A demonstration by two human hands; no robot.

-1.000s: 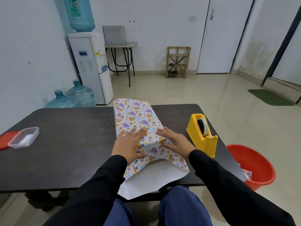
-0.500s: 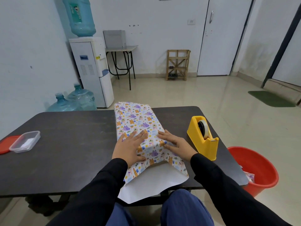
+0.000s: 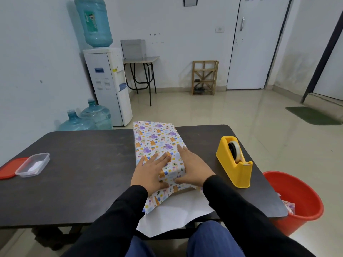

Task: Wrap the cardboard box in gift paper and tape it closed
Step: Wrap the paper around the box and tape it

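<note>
Dark table (image 3: 83,173), left hand (image 3: 150,173) flat on box (image 3: 157,138), right hand (image 3: 194,169) pressing corner

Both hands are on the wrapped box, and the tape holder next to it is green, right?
Almost. The tape holder is yellow, not green, as the head view shows. It stands on the table beside the wrapped box. The left hand and the right hand are both on the box.

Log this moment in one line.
step: folding near end | left hand: flat on box | right hand: flat along box's right edge | paper: near flap loose | dispenser: untouched
</note>
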